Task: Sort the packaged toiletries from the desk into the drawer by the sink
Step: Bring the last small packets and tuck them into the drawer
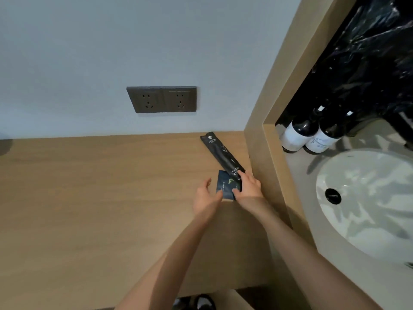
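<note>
Wooden desk [89,198]: two packaged toiletries lie at its right rear corner.
Right grip [248,186] clamped on flat dark-blue sachet [226,185], which touches long black toothbrush packet [221,153]; left grip [205,195] spread, thumb touching sachet.

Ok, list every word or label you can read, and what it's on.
"TOOT" over "BR": black packet, the rest covered by the right hand.
Logo and print at that packet's top end: too small to read.
Blue packet: a chevron mark; its print is too small to read.
Bottles: label print blurred.
</note>
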The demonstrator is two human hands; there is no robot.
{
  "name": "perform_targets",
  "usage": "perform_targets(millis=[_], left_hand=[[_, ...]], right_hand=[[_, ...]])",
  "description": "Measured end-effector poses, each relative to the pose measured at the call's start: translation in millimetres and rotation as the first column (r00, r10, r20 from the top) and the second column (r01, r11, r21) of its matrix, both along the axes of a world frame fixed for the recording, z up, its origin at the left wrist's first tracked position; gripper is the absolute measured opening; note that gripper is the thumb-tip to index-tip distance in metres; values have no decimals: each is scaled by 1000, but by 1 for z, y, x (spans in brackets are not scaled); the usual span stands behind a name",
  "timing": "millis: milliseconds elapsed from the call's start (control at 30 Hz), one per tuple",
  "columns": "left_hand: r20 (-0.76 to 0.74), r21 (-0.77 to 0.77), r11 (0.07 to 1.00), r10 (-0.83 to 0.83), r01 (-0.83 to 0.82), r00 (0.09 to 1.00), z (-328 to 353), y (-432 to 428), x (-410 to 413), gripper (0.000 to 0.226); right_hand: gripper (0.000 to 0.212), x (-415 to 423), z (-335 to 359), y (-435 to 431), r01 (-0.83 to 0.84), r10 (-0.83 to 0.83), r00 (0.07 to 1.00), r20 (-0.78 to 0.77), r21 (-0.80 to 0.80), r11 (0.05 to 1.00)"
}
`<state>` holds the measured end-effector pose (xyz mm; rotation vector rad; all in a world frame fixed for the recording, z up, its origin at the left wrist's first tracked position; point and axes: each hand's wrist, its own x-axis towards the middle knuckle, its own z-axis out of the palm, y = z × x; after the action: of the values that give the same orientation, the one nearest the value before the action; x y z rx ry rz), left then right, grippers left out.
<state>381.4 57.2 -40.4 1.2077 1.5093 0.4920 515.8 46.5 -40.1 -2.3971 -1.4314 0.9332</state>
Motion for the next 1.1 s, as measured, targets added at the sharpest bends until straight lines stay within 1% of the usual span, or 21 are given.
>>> perform_targets(millis=[67,133,233,333,400,467,567,667,767,867,900,1033,1100], left_hand=[[20,0,999,-38,38,999,-2,9,5,61],[-13,31,998,-61,62,998,-3,15,7,55],[-27,55,998,-40,41,999,-5,23,5,50],[-42,33,999,-27,28,999,-6,28,-3,59],[-41,28,999,-18,19,999,-9,30,-9,56],[-16,21,1000,-5,6,1000,-11,33,-18,49],[-1,17,1000,12,-12,1000,-11,38,-34,37],[38,-18,999,49,-48,998,-12,42,-54,35],[83,-87,987,139,-132,987,-9,46,-72,29],[71,-93,980,185,-178,980,-4,49,-88,20],[91,-90,978,196,-188,976,-2,49,-93,19],[127,-49,980,200,-195,972,7,47,-111,17],[149,-28,981,195,-193,970,18,47,-116,20]], right_hand=[[62,-5,-6,-4,5,-9,996,89,37,999],[59,-10,-7,-7,-7,-5,991,135,85,996],[51,-12,-3,-9,-25,13,993,119,95,995],[43,-10,3,-1,-3,-17,991,132,154,988],[41,-11,6,8,24,-46,990,136,158,987],[48,-14,5,18,43,-59,990,126,127,991],[69,-20,3,31,92,-99,992,76,89,992],[75,-25,0,41,151,-155,987,52,78,986],[70,-28,-3,48,208,-207,978,-27,29,978],[65,-31,-3,50,253,-252,964,-85,1,967],[61,-33,-3,50,270,-270,958,-101,-12,963],[29,-37,-7,47,312,-320,936,-147,-76,947],[27,-38,-6,42,338,-347,917,-196,-77,938]])
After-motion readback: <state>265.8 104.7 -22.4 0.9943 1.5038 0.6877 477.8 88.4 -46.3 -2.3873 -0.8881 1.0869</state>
